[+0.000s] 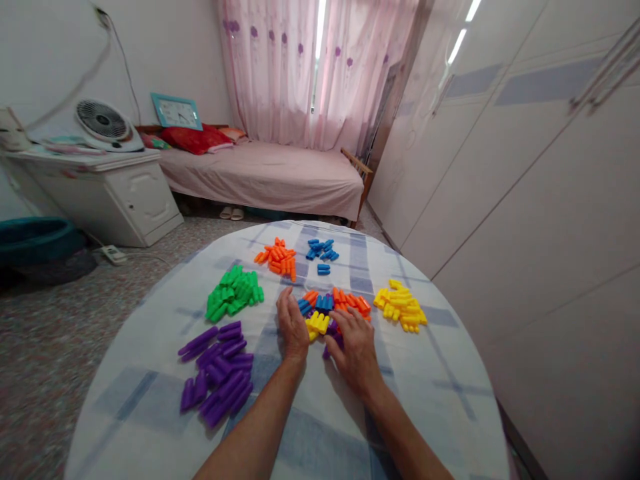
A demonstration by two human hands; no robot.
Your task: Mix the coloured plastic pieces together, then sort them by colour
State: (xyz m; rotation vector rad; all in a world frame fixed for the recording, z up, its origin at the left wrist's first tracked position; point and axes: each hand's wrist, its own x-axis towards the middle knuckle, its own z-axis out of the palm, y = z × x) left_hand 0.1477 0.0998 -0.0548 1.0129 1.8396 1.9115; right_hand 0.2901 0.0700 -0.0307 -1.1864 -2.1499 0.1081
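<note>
A mixed heap of finger-shaped plastic pieces lies on the table between my hands, with yellow pieces, blue pieces, orange pieces and some purple ones partly covered. My left hand rests on edge along the heap's left side, its fingers stretched out and nothing in its grasp. Over the right side of the heap, my right hand has its thumb and fingers apart. Its fingertips are at the orange and purple pieces; whether they touch them is hard to see.
Around the heap on the round cloth-covered table are single-colour piles: green, purple, orange, blue and yellow. A blue pair lies apart. Beyond stand a bed and wardrobe.
</note>
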